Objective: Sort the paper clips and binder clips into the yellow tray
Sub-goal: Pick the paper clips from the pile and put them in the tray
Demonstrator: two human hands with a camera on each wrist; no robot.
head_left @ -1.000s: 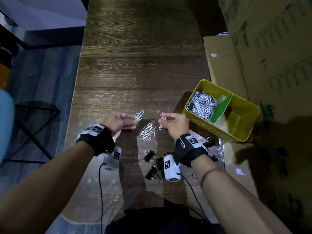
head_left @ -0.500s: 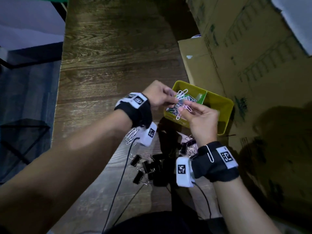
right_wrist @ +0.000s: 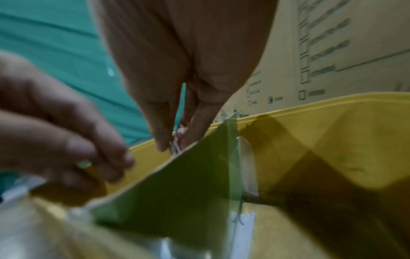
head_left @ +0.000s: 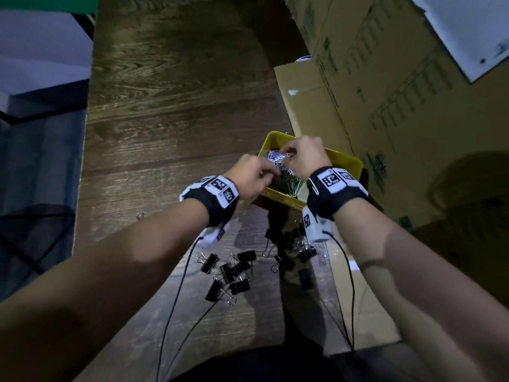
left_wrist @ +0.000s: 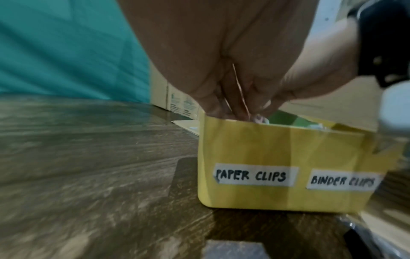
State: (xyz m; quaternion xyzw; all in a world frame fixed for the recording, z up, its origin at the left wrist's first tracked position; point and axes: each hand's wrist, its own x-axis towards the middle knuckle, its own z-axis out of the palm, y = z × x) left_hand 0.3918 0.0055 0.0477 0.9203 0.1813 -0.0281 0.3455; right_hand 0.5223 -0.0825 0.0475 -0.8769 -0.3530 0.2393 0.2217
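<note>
The yellow tray stands at the table's right, split by a green divider; its front bears the labels "PAPER CLIPS" and "BINDER CLIPS". Both hands hover over the left, paper-clip compartment. My left hand has its fingers bunched downward at the rim, and a thin paper clip wire runs between them. My right hand pinches a few coloured paper clips between thumb and finger just above the divider. A heap of paper clips shows between the hands. Black binder clips lie on the table nearer me.
Large cardboard boxes stand right behind and beside the tray. One stray clip lies on the wooden table to the left. Wrist-camera cables trail across the table towards me. The table's left edge drops off to the floor.
Both hands carried paper clips from the middle of the table rightwards to the tray, and now sit lower over its left compartment. The loose pile of paper clips on the table is out of sight.
</note>
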